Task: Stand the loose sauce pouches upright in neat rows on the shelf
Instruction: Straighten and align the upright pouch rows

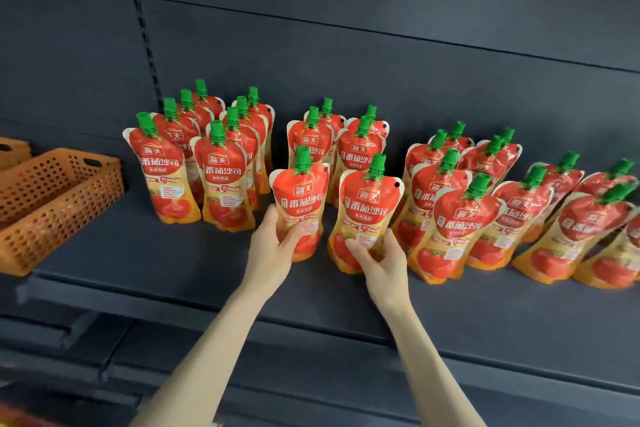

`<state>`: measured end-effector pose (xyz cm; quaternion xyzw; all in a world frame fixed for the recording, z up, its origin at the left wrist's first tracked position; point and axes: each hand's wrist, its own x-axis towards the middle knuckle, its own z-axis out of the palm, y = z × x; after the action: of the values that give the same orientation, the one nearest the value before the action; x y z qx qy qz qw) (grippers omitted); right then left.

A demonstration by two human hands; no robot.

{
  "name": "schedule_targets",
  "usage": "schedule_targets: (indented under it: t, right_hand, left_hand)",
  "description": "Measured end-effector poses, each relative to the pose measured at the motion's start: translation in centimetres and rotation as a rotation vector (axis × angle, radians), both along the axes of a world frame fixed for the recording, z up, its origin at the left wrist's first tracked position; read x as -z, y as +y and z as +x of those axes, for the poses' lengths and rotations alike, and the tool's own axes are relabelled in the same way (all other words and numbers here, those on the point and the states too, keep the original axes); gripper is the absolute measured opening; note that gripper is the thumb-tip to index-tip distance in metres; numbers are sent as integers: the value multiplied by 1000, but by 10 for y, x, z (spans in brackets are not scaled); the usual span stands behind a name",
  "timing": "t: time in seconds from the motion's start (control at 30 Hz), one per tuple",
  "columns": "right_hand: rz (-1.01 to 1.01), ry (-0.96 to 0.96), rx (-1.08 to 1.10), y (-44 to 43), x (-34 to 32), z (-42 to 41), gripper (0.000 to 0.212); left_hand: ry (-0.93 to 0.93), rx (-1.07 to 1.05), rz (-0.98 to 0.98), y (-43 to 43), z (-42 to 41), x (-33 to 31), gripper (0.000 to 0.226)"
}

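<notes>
Sauce pouches: red with green caps, all on the dark shelf in the head view. I see none lying flat.
Left block: two files run front to back, upright and packed close. They stand near the orange basket without touching it. To my eye this part is finished.
Middle block: two short files stand upright towards the back panel. The two pouches in hand are at the front of these files.
Left-hand pouch: upright, spout on top, ahead of the left file. I cannot tell whether its base sits on the shelf.
Left hand: fingers clamped round the lower half of that pouch, with the thumb across its front.
Right-hand pouch: upright, just beside the other one and apart from it, at the head of the right file. Its base is low, by the shelf surface.
Right hand: fingers clamped on the bottom part of this pouch, thumb on the front.
Right block: many pouches stand here, but they tilt to the right and their files look looser. The block runs off the frame edge, so I cannot see where it ends. Part of the tilt may come from the wide lens.
Done, as I judge it: most of the stock is standing, and the left block is neat.
Left, as I judge it: set down and let go of these two, then square up the right block.
</notes>
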<state>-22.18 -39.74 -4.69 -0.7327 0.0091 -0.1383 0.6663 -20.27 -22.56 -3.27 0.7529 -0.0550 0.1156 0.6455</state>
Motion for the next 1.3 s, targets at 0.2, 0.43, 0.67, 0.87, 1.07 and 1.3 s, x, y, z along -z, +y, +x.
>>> schedule_targets:
  t: [0.2,0.43,0.67,0.87,1.07,1.3]
  right_hand:
    - [75,18,-160,31,-10,-22,26]
    - [92,25,-244,112,-15,-30,22]
    - [21,-4,-126,195,-9,-13,28]
    - [1,3,-39,218,-7,-2,32]
    - [-151,63,-41,213,0,7,46]
    - [-233,64,56,210,-2,9,40]
  left_hand:
    - [9,69,-89,44,-38,-13,34]
    - [-7,5,-114,134,-44,-14,28]
    - [6,92,-38,224,-16,-10,32]
    - [46,195,-60,245,7,-8,36]
    - [118,261,152,263,15,13,49]
    - [82,206,190,261,26,17,42]
